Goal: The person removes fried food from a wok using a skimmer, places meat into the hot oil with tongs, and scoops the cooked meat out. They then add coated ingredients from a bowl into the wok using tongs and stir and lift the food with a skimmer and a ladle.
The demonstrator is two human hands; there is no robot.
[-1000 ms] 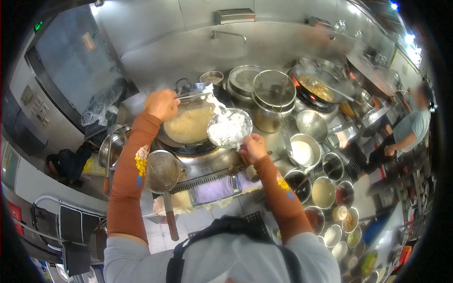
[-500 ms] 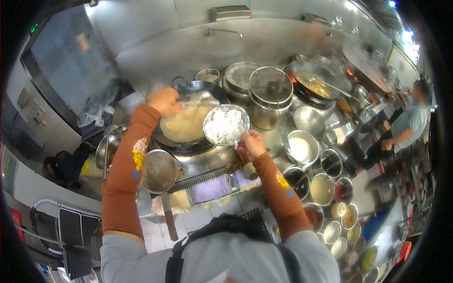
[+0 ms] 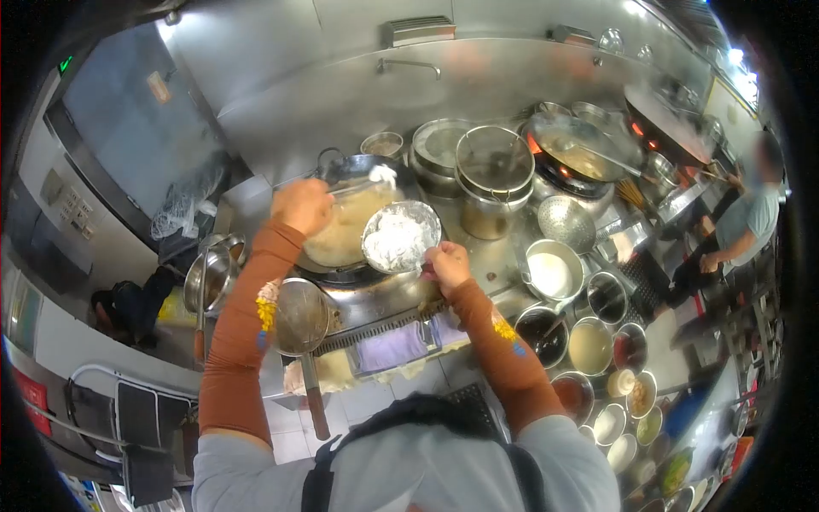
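Note:
My left hand [image 3: 303, 207] is closed over the wok [image 3: 345, 168], gripping a thin utensil [image 3: 351, 189], perhaps chopsticks or tongs. At its far end a white-coated piece [image 3: 383, 176] hangs above the pale, bubbling liquid [image 3: 334, 241]. My right hand [image 3: 446, 264] grips the handle of a round metal bowl [image 3: 368, 253], tilted over the wok's right side. Inside lie white, powder-coated pieces [image 3: 399, 242]. Most of the handle is hidden by my fingers.
A strainer [image 3: 300, 316] with a wooden handle lies at the stove's front left. Pots [image 3: 486, 220] and a perforated ladle [image 3: 566, 224] stand right of the wok. Several sauce containers [image 3: 590, 346] fill the right side. A co-worker [image 3: 740, 222] stands at another steaming wok [image 3: 589, 162].
A white piece now shows at the utensil's tip above the wok, clear of the bowl. The bowl has shifted slightly left and down. The whole view has shifted a little.

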